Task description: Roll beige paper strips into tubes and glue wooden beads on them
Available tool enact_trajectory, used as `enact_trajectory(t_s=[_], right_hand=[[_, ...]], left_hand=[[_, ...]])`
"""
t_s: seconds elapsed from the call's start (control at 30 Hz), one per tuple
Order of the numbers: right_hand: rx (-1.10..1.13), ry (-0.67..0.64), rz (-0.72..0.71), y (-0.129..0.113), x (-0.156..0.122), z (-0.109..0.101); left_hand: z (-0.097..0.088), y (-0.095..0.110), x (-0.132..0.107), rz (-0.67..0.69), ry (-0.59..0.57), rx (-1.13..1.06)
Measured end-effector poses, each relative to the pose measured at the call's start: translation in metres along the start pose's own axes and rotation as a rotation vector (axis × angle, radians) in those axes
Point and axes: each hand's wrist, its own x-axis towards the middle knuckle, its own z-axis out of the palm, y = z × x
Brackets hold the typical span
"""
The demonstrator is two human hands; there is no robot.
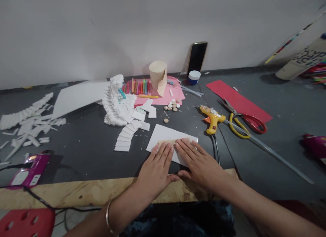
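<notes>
Both hands lie flat, fingers stretched out, side by side on a white sheet of paper (pixel 165 132) on the dark table. My left hand (pixel 156 167) presses the sheet's left half and my right hand (pixel 197 162) its right half. Their fingertips rest along a thin beige strip (pixel 170 141) that lies across the sheet. Neither hand grips anything. A bangle sits on my left wrist.
A yellow glue gun (pixel 212 119) and scissors with red and yellow handles (pixel 243 121) lie right of the sheet, on and beside red paper (pixel 235 99). Small white paper pieces (pixel 127 133), a white folded paper structure (pixel 114 101), coloured sticks, a beige paper roll (pixel 158 75) and a phone (pixel 197 57) stand behind.
</notes>
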Motion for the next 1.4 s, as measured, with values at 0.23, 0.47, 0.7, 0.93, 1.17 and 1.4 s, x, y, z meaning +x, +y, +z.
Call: enact_trajectory(t_s=[0.23, 0.47, 0.7, 0.93, 1.17, 1.4], right_hand=[[-0.038, 0.009, 0.082, 0.012, -0.009, -0.007], [-0.086, 0.068, 0.102, 0.027, -0.015, -0.012], [-0.117, 0.089, -0.040, 0.041, 0.017, -0.024], [0.025, 0.171, 0.025, 0.042, 0.023, -0.021], [0.035, 0.171, 0.066, 0.023, 0.028, -0.028], [-0.070, 0.157, 0.029, 0.012, 0.040, -0.012]], left_hand=[[-0.001, -0.001, -0.003, -0.003, 0.019, -0.048], [-0.005, -0.021, 0.011, -0.020, 0.117, -0.208], [-0.009, -0.046, 0.036, 0.065, 0.074, -0.189], [-0.012, -0.042, 0.034, 0.054, 0.123, -0.130], [-0.007, -0.037, 0.038, 0.023, 0.188, -0.060], [-0.007, -0.035, 0.035, 0.007, 0.191, -0.078]])
